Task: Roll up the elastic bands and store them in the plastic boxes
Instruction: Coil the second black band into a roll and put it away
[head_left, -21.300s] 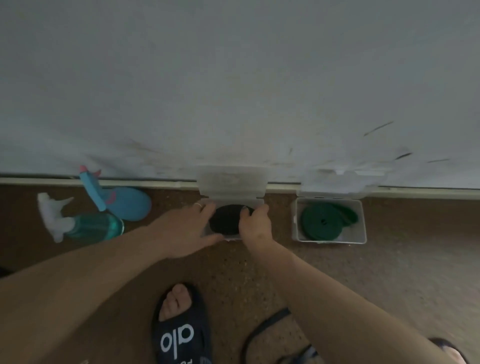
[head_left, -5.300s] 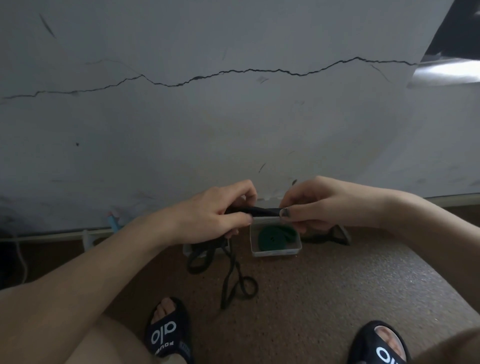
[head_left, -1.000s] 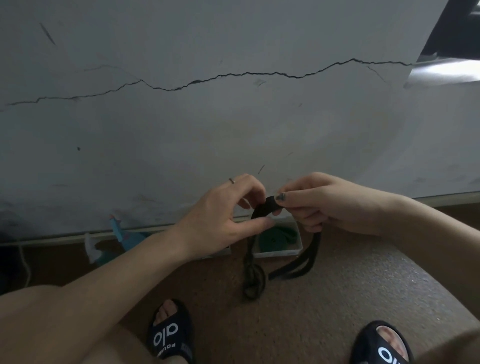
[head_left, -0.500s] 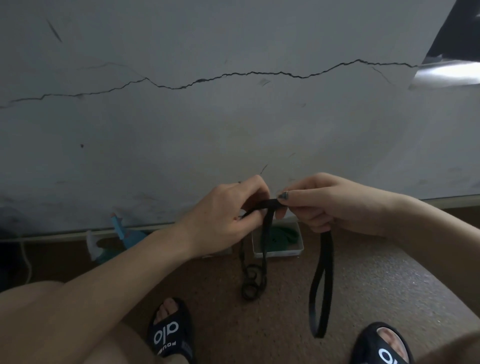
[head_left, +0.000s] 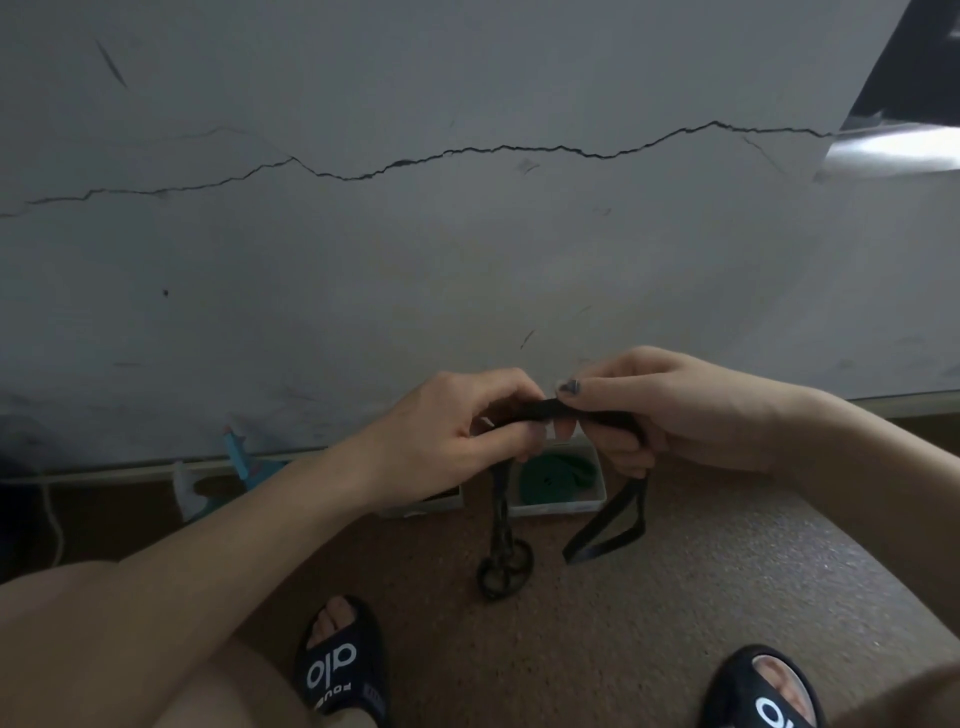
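My hands, left (head_left: 457, 426) and right (head_left: 670, 410), pinch a black elastic band (head_left: 545, 410). They partly hide two plastic boxes (head_left: 558, 504) on the floor (head_left: 675, 597); one holds a green band (head_left: 558, 475). A spray bottle (head_left: 197, 493) lies left.

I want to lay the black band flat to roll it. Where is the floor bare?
Bare floor lies right of the green band's box, ahead of the right sandal. Crowded: between the sandals, where the black band dangles, and left by the spray bottles.

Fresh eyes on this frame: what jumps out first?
Dead centre, the left hand and right hand pinch a black elastic band between them, its loops hanging toward the brown floor. Just behind sits a clear plastic box holding a rolled green band. Above, a long jagged crack runs across the grey wall.
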